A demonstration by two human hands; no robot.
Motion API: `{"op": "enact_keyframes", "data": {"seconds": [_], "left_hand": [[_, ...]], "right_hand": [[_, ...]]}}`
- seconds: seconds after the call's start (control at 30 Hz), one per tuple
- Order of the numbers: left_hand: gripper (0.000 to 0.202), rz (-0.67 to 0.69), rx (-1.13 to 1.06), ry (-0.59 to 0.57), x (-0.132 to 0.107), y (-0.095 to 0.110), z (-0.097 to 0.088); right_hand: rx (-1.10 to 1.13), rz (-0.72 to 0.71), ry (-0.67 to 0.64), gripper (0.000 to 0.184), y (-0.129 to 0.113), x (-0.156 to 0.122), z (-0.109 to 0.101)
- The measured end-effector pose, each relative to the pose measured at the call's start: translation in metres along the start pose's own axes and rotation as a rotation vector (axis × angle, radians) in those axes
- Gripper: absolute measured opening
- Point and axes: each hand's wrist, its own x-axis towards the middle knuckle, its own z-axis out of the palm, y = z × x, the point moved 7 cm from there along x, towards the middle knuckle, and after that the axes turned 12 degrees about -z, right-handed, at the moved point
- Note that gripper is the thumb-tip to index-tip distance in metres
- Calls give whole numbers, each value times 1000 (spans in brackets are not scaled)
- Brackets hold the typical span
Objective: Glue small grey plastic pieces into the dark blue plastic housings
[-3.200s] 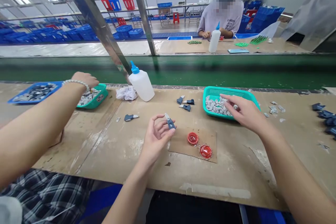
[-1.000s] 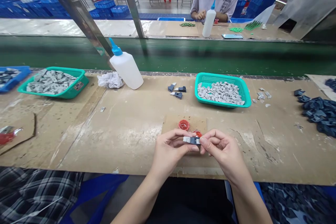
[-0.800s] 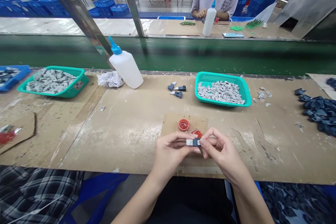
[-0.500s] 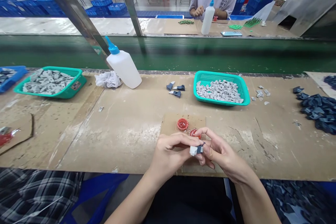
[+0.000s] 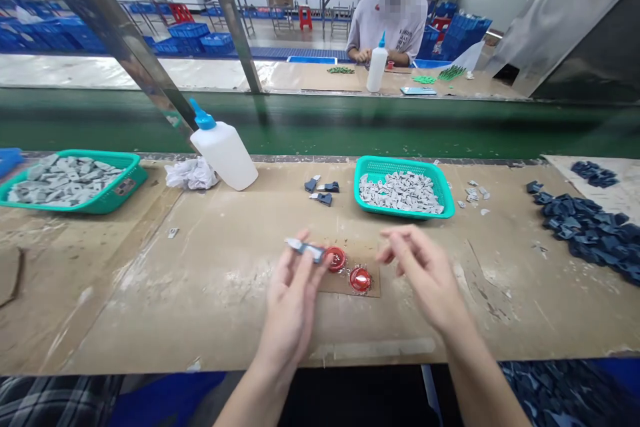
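Observation:
My left hand point(image 5: 293, 297) pinches a small plastic piece point(image 5: 311, 252), dark blue-grey with light grey parts, above the cardboard. My right hand point(image 5: 425, 273) hovers right of the red caps, fingers loosely bent and partly blurred, with nothing visible in them. Between the hands, a red cap point(image 5: 335, 258) and a second red cap point(image 5: 360, 279) with shiny liquid sit on a small cardboard square point(image 5: 345, 288). Beyond them lie several joined dark and light pieces point(image 5: 324, 198). A green basket point(image 5: 443, 213) of small light grey parts stands past my right hand.
Left stand another green basket point(image 5: 133, 177) of grey parts, crumpled white tissue point(image 5: 193, 175) and a blue-tipped white bottle point(image 5: 227, 157) leaning on a metal post. Dark blue parts point(image 5: 585, 227) are heaped right. Across the green belt point(image 5: 310, 123), a co-worker point(image 5: 383, 30) sits at another table.
My hands have moved apart. The piece stays in my left hand, now left of the caps; my right hand has let go and moved right. The view has tilted up.

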Motion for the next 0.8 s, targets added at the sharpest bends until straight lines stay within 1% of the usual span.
{"op": "enact_keyframes", "data": {"seconds": [0.07,0.1,0.17,0.23,0.27,0.33,0.4,0.47,0.53,0.6,0.67,0.73,0.8], "left_hand": [[35,76,-13,85,5,18,-19],[33,113,-8,122,7,26,-28],[30,167,17,160,11,38,-46],[32,208,60,175,12,46,-60],[33,227,89,180,12,49,-66],[35,271,158,192,9,55,-76],[34,316,257,206,7,61,-84],[33,364,420,230,7,69,-92],[35,442,658,274,12,80,-101],[43,541,947,361,22,95,-110],[54,624,1248,471,36,109,-118],[60,669,1505,536,54,120,-120],[59,750,1664,539,70,127,-110]], "right_hand": [[-278,-71,176,24,11,26,-40],[-424,-81,203,22,19,41,-55],[-696,-62,125,20,39,74,-70],[-867,-42,36,21,57,105,-75],[-908,-31,10,20,65,118,-75],[-936,-5,-13,16,76,137,-72],[-932,13,-23,12,84,147,-67],[-925,9,-26,10,86,150,-63],[-914,-15,-13,12,84,148,-62],[-911,-42,20,17,77,142,-65],[-868,-76,76,20,65,128,-72],[-699,-115,136,18,53,105,-77],[-421,-108,166,21,47,76,-75]]}}
